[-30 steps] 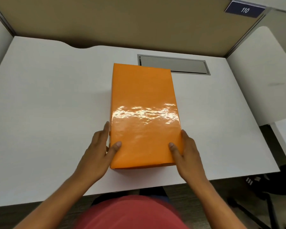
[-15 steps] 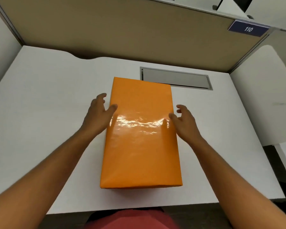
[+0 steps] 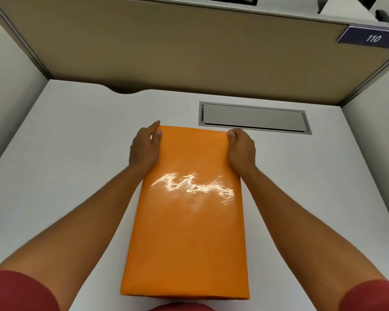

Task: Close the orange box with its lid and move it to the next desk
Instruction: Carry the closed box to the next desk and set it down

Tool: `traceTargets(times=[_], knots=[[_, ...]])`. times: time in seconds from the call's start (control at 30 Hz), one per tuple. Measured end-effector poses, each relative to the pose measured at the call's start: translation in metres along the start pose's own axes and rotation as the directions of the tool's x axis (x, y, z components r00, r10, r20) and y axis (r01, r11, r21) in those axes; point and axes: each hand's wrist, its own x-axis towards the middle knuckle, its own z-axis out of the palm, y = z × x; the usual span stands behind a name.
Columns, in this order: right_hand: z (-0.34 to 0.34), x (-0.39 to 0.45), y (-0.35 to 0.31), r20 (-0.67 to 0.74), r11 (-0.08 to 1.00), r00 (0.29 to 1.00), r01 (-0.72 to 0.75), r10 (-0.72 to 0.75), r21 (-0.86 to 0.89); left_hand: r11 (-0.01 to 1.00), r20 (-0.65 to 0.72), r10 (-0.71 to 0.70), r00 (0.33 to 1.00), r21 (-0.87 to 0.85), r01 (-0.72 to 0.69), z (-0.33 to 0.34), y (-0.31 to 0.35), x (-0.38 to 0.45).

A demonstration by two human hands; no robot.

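Your left hand (image 3: 144, 149) and right hand (image 3: 241, 149) each clasp a far corner of the orange box (image 3: 186, 212), which lies lengthwise on the white table (image 3: 65, 142) with its lid on. Held only at that end, the near end may sag or the glossy lid slip when you lift.

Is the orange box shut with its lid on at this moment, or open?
Shut. The orange lid covers the whole top, no opening showing. Left hand and right hand press its far corners.
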Motion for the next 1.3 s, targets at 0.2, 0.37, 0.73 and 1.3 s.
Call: traceTargets(times=[0.2, 0.37, 0.73, 1.3], knots=[[0.005, 0.012, 0.008, 0.001, 1.000, 1.000, -0.013, 0.013, -0.012, 0.998, -0.039, 0.004, 0.999, 0.055, -0.002, 0.003, 0.001, 0.001], [-0.008, -0.002, 0.005, 0.024, 0.993, 0.998, -0.065, 0.063, 0.102, 0.997, -0.155, -0.072, 0.985, -0.010, 0.071, -0.010, 0.009, -0.013], [-0.043, -0.183, 0.034, 0.391, 0.881, 0.877, -0.395, 0.278, 0.260, 0.825, 0.424, -0.436, 0.794, -0.164, 0.541, -0.050, -0.019, -0.164], [0.072, -0.165, -0.107, 0.316, 0.900, 0.924, -0.312, 0.214, 0.303, 0.829, 0.352, -0.381, 0.855, -0.279, 0.485, -0.182, -0.084, -0.071]])
